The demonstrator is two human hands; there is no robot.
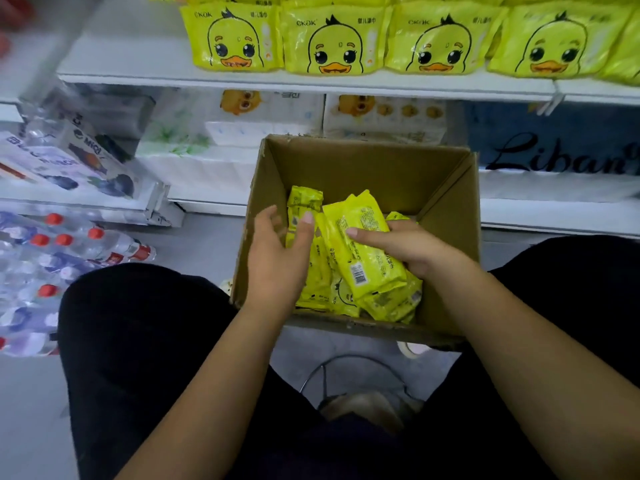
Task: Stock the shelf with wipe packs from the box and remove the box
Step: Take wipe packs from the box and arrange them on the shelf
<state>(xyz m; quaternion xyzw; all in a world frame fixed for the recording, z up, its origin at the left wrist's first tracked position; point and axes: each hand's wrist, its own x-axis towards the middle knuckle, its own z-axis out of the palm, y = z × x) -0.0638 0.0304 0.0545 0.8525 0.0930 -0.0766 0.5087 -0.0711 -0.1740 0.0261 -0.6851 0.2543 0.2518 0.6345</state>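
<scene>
Head view: box (346, 164) stands on the floor between the knees, just below the shelf (138, 57), likely to shorten reaches. Right hand (408, 251) grips the topmost wipe pack (363, 251) inside it; left hand (277, 258) hovers open alongside, probably to gather another.
</scene>
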